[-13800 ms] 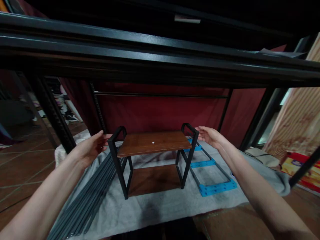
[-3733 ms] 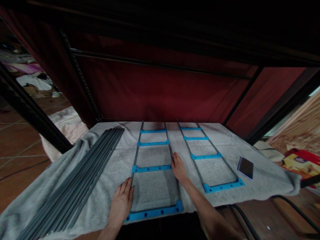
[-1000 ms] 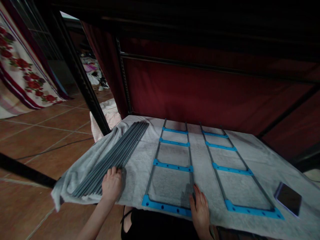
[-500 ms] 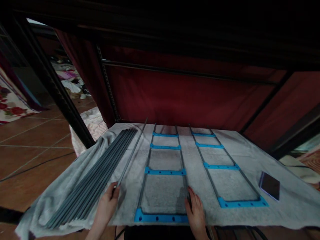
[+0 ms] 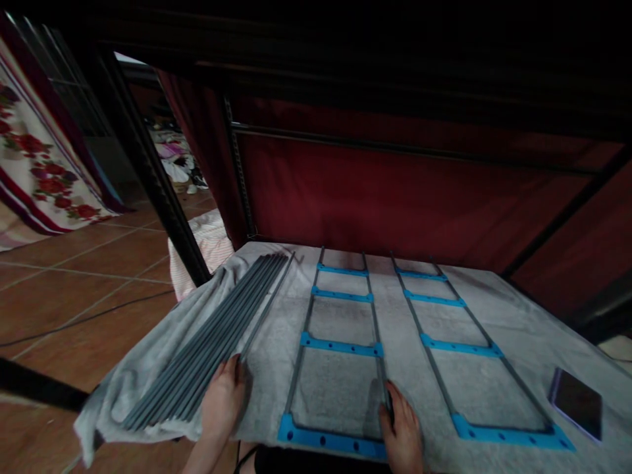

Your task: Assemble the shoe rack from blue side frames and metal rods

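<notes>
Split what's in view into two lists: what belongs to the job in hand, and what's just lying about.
In the job, it seems:
single grey rod in the left hand
row of grey rods beside it
blue-runged frame at the right hand
matching second frame
grey cloth underneath

Probably just lying about:
phone
floral cloth
striped cloth
dark cable

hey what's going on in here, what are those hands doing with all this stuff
A person's left hand holds one end of a single gray rod, just to the right of a bundle of gray rods. The right hand is at the right side of a ladder-like frame with blue crosspieces. A second, similar frame lies to its right, with a phone farther right. Everything is laid out on a gray cloth.
</notes>
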